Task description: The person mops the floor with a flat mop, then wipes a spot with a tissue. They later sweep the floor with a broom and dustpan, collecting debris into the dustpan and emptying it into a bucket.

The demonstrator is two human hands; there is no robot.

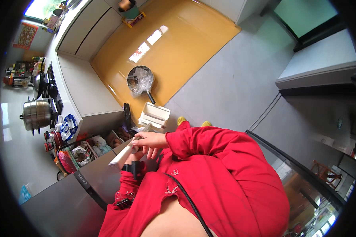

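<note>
A long, narrow white thing [123, 155] slants in front of me; its exact kind I cannot make out. Around its middle, my left hand [133, 156] is closed, partly hidden behind it, with a black band at the wrist. From the right, my right hand [151, 141] lays its thumb and fingers on the upper part of the same thing, the other fingers hanging down. Just beyond it, a cream-coloured box [162, 111] stands open on the floor near my feet, with a divider or slot inside.
A black-handled pan [129, 80] covered with clear plastic stands on the glossy yellow floor mat [186, 47]. At left are a counter [76, 102], a steel pot [37, 114] and an open drawer area holding bags [83, 155]. A green bucket [129, 12] stands far off.
</note>
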